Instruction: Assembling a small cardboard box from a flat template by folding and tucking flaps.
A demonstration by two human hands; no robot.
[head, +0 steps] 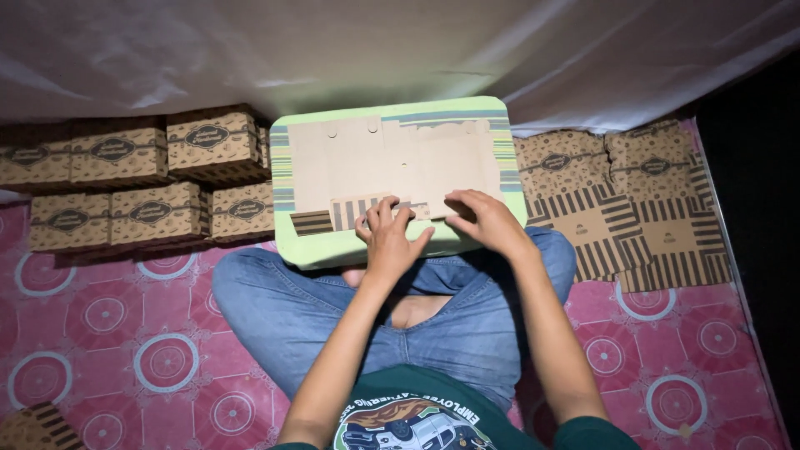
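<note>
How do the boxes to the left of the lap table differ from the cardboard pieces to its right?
The folded boxes stand assembled as closed, three-dimensional cartons; the flat cardboard blanks lie unfolded on the floor mat. The boxes are lined up in two rows, while the blanks overlap in a loose pile. The blanks show broad striped flaps; the boxes show mostly patterned sides with an oval label. Both share the same brown printed card.

Dim room, 1 light from above centre. Pale green lap board [392, 250] brightest; white draped sheet [167, 50] greyish. Corners at 3 and 7 o'clock go dark. Sharp, slight edge distortion.
</note>
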